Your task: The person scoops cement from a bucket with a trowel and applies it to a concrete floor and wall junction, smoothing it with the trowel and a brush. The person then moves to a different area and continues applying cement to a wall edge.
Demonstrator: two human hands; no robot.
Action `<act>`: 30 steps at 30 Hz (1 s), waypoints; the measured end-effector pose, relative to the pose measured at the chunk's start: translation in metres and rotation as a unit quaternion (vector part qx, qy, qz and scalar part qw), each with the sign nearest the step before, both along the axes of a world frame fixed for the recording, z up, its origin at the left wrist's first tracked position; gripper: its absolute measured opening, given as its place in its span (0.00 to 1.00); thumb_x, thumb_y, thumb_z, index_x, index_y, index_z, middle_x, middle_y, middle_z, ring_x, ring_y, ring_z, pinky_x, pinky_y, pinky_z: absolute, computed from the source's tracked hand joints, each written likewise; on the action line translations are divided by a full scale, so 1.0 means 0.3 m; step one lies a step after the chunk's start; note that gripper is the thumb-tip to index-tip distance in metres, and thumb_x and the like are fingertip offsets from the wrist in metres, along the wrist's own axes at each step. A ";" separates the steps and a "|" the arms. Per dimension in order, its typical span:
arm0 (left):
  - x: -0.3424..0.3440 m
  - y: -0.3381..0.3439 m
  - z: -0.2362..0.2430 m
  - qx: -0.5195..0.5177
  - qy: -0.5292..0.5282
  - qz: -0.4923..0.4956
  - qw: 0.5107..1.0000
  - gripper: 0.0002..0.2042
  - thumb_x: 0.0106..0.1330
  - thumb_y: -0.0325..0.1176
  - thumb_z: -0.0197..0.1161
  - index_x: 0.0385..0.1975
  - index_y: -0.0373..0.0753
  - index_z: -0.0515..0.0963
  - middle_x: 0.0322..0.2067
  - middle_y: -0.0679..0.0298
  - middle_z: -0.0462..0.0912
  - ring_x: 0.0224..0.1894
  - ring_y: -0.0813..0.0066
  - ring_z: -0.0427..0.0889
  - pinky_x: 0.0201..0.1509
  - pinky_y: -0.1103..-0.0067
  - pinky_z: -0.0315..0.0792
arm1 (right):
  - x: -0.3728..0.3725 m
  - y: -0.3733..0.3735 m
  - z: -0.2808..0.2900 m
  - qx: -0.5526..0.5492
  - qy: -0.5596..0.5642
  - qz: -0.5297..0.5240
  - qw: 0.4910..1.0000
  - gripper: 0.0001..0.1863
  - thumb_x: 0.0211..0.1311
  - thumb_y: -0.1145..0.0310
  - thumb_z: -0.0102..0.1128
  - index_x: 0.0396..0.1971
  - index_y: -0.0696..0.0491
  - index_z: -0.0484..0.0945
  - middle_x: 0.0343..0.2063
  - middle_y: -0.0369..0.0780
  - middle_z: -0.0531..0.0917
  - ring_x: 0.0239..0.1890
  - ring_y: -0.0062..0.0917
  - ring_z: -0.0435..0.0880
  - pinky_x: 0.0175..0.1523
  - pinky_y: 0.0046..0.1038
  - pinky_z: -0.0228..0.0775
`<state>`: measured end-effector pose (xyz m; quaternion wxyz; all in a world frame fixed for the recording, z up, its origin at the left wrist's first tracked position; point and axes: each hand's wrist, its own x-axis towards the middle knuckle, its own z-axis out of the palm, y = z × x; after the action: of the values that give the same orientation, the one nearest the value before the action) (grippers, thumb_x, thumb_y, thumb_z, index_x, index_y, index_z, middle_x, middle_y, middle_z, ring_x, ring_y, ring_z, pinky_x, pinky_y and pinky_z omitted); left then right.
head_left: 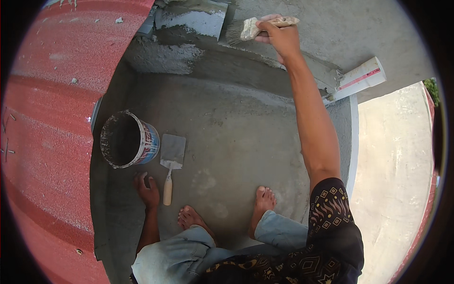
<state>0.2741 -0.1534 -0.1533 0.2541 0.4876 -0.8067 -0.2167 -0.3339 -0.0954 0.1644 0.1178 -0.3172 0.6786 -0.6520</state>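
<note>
My right hand (280, 40) reaches far forward, closed around a paintbrush (248, 29) caked with pale cement. Its bristles point left, close to the grey cement wall (236, 54); whether they touch it I cannot tell. Low on the left, my left hand (148, 190) hangs with fingers curved and apart, nothing visible in it. Just beyond that hand stands a bucket (150, 142) with a cement-smeared rim and a dark inside. Beside the bucket a trowel (173, 149) lies on the floor, its wooden handle (168, 190) toward me.
Red metal roofing sheets (52, 132) with bits of debris rise along the left. A white pipe (362, 78) sticks out of the wall at right, above a pale surface (390, 175) beyond the ledge. My bare feet (263, 203) rest on the grey cement floor (231, 137).
</note>
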 end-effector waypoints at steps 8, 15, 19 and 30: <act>0.027 0.107 -0.016 -0.001 -0.016 -0.024 1.000 0.15 0.70 0.24 0.65 0.56 0.34 0.79 0.61 0.45 0.78 0.69 0.39 0.73 0.73 0.50 0.66 | -0.156 -0.129 0.060 0.275 0.263 -0.059 0.923 0.11 0.65 0.70 0.69 0.45 0.55 0.89 0.38 0.44 0.93 0.36 0.34 0.94 0.41 0.37 0.90; 0.020 0.141 0.005 0.056 0.000 0.002 0.998 0.15 0.71 0.24 0.65 0.56 0.33 0.79 0.61 0.44 0.78 0.70 0.39 0.73 0.73 0.50 0.66 | -0.202 -0.095 0.058 0.351 0.277 -0.068 0.892 0.16 0.59 0.65 0.73 0.34 0.66 0.87 0.31 0.48 0.91 0.32 0.33 0.92 0.41 0.39 0.87; 0.050 0.151 0.005 0.042 0.007 -0.007 0.999 0.15 0.71 0.24 0.65 0.56 0.33 0.79 0.61 0.44 0.78 0.71 0.40 0.73 0.74 0.50 0.66 | -0.258 0.017 0.226 0.454 0.394 -0.034 0.799 0.17 0.59 0.62 0.72 0.38 0.63 0.90 0.35 0.46 0.93 0.35 0.40 0.93 0.43 0.41 0.86; 0.080 0.174 0.022 0.045 -0.030 -0.019 0.998 0.16 0.72 0.27 0.61 0.58 0.32 0.78 0.62 0.44 0.78 0.71 0.39 0.73 0.75 0.50 0.65 | -0.473 0.487 0.167 0.435 0.168 0.008 0.884 0.16 0.60 0.64 0.73 0.42 0.59 0.88 0.40 0.48 0.93 0.42 0.36 0.94 0.53 0.36 0.88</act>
<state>0.2982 -0.1014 -0.1469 0.2037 0.4896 -0.8122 -0.2431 -0.4758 0.0507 0.2146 0.1332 -0.3444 0.9013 -0.2266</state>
